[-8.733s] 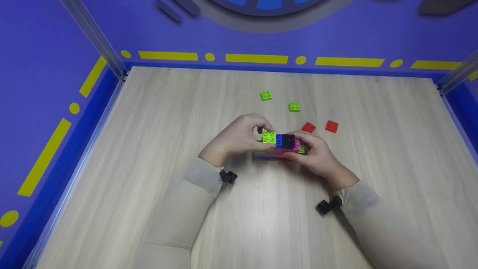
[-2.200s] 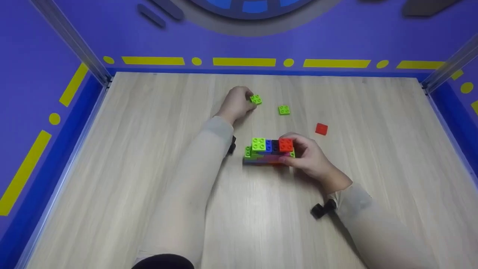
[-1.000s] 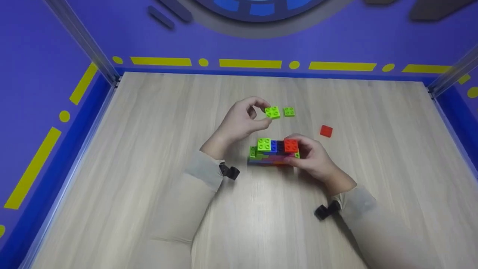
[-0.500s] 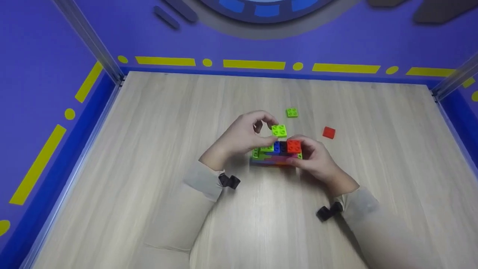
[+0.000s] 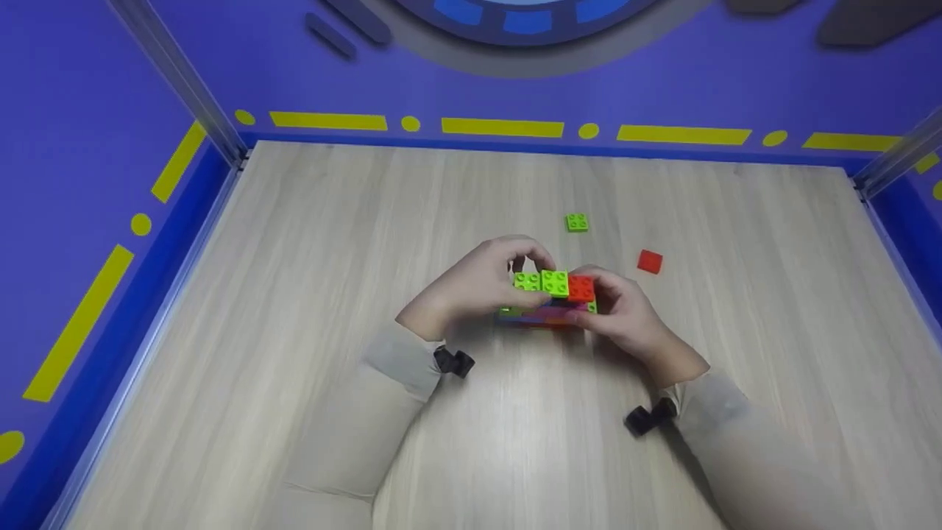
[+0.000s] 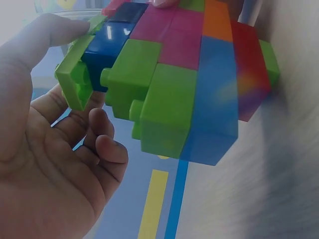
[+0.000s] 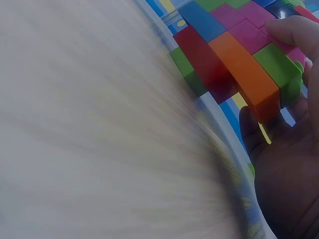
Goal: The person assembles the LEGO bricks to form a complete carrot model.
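A stepped structure of toy building bricks (image 5: 537, 315) stands on the table between both hands, in blue, red, orange, pink, green and black. On its top, my left hand (image 5: 482, 278) pinches a flat lime-green brick (image 5: 555, 283) between thumb and fingers. This brick sits between another lime-green brick (image 5: 526, 280) on the left and a red brick (image 5: 581, 288) on the right. My right hand (image 5: 625, 313) grips the structure's right end; in the right wrist view its thumb (image 7: 291, 31) lies against the pink bricks. The left wrist view shows the left lime-green brick (image 6: 73, 79) overhanging the dark blue one.
Behind the structure, a loose lime-green brick (image 5: 577, 222) lies on the wooden table (image 5: 353, 221). A loose red brick (image 5: 650, 261) lies to the right of it. Blue-purple walls (image 5: 515, 88) with yellow marks border the table at the back and sides.
My left hand picked up a lime-green brick from the back and brought it onto the structure's top middle. Earlier, one red brick left the table and appeared on top. My right hand kept its grip.
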Tool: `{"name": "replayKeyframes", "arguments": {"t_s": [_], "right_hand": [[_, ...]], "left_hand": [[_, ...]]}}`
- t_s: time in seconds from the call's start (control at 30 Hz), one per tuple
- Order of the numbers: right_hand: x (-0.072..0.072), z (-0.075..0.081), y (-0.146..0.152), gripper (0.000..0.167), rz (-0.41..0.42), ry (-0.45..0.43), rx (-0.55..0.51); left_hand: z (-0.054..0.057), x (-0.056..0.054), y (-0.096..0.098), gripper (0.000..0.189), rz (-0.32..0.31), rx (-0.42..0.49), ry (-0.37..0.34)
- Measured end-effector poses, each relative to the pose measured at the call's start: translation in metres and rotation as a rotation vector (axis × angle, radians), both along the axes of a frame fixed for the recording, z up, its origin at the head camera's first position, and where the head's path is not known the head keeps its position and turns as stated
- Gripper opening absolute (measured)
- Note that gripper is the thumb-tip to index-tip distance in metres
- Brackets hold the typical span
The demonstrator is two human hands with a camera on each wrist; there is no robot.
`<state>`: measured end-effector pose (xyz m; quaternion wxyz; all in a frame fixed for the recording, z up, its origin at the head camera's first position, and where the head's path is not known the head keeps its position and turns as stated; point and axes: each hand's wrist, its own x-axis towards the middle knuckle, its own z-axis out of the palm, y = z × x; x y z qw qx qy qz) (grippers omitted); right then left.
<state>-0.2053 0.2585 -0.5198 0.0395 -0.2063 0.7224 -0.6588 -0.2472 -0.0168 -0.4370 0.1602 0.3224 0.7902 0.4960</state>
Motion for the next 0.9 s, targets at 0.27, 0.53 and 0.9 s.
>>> {"name": "replayKeyframes", "arguments": {"t_s": [0.27,0.53,0.9], "right_hand": [[-0.001,-0.002,0.0,0.046,-0.005,0.019,0.004],[0.0,-0.002,0.0,0.047,-0.015,0.005,0.006],[-0.001,-0.002,0.0,0.044,0.02,0.027,-0.018]], "left_hand": [[-0.003,0.003,0.002,0.032,0.01,-0.003,-0.036],[-0.009,0.005,0.008,0.032,0.044,0.015,-0.012],[-0.015,0.005,0.009,0.025,0.041,0.087,-0.063]]}}
